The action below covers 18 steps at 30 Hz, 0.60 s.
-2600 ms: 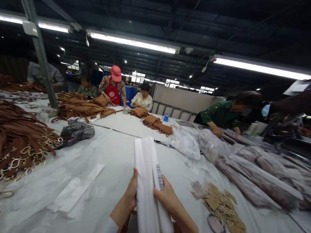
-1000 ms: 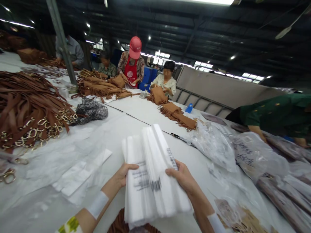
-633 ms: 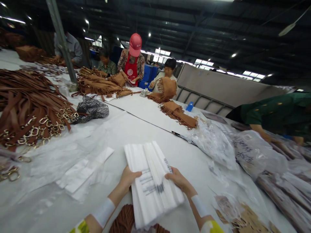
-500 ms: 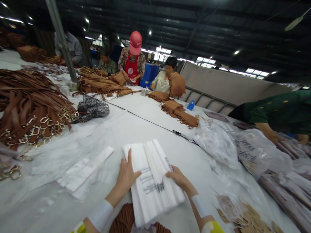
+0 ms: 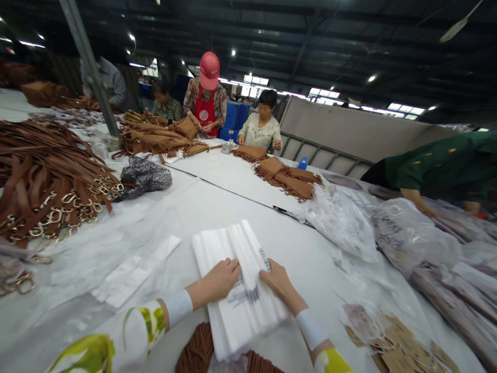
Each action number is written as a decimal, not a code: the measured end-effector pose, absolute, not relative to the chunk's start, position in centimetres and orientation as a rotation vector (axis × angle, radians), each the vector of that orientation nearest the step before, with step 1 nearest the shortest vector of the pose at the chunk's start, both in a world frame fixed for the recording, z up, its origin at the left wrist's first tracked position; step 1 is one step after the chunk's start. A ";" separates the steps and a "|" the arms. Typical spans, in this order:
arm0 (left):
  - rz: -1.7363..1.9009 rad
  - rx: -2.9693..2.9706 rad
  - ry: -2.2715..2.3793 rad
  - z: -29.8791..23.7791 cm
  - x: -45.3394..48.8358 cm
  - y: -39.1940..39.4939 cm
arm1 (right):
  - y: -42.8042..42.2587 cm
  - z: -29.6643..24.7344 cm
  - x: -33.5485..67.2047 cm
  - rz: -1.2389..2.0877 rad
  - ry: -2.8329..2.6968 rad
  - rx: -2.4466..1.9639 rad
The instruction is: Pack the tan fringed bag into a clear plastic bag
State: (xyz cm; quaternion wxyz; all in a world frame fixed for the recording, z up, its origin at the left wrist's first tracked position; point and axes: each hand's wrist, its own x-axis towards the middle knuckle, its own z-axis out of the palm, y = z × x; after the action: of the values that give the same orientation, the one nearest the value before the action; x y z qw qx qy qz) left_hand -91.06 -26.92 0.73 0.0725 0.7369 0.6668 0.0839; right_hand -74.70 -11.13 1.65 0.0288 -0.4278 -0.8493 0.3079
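Two hands are busy with one thing, and they are ours. We are laying our left hand point(image 5: 217, 282) and our right hand point(image 5: 277, 282) on top of the stack of white bags point(image 5: 229, 248), close together by the black print. Both grips are loose and open. The fingers are pressing down on the bags, not wrapping round them. The stack is lying flat on the counter point(image 5: 217, 207), low in the middle of the frame. Its near end is resting over a brown fringed piece point(image 5: 196, 352) at the bottom edge.

A moment ago we were holding the stack up, one hand on each side. Now the counter is carrying it, so our hands are only touching the top. Our left hand was reaching far along the stack, and now it is sitting back beside the right one.

Brown straps with gold rings point(image 5: 39, 171) are lying at the left, and clear bags point(image 5: 341, 223) at the right. A person in a red cap point(image 5: 205, 98) is working at the far end.
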 end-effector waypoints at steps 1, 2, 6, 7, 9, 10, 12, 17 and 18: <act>0.255 2.241 1.972 0.9 -91.2 -27.0 | -11.4 1.8 -74.7 0.869 -2.646 -1.338; 0.257 2.271 1.935 1.0 -91.4 -26.9 | -11.6 1.9 -74.7 0.794 -2.668 -1.353; 0.278 2.338 1.837 0.7 -91.6 -26.3 | -12.6 2.3 -74.2 0.550 -2.747 -1.352; 0.285 2.313 1.844 0.6 -91.6 -26.0 | -12.9 2.3 -74.1 0.483 -2.761 -1.331; 0.308 2.214 1.869 0.4 -91.7 -25.3 | -14.0 2.1 -73.9 0.352 -2.757 -1.278; 0.319 2.165 1.877 0.4 -91.7 -25.0 | -14.7 2.0 -73.9 0.300 -2.740 -1.257; 0.338 2.069 1.889 0.4 -91.9 -24.4 | -16.3 1.6 -74.2 0.232 -2.714 -1.236; 0.345 1.853 1.913 0.9 -92.6 -23.5 | -19.6 1.2 -75.5 0.104 -2.715 -1.339; 0.360 1.845 1.914 1.0 -92.6 -23.5 | -19.7 1.4 -75.7 0.083 -2.713 -1.363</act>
State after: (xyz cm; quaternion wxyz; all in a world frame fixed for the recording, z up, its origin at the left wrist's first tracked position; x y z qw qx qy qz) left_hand -92.62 -23.51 0.97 0.2273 0.6698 0.6947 0.1307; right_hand -75.69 -19.69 1.37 0.0520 -0.4482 -0.8920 0.0274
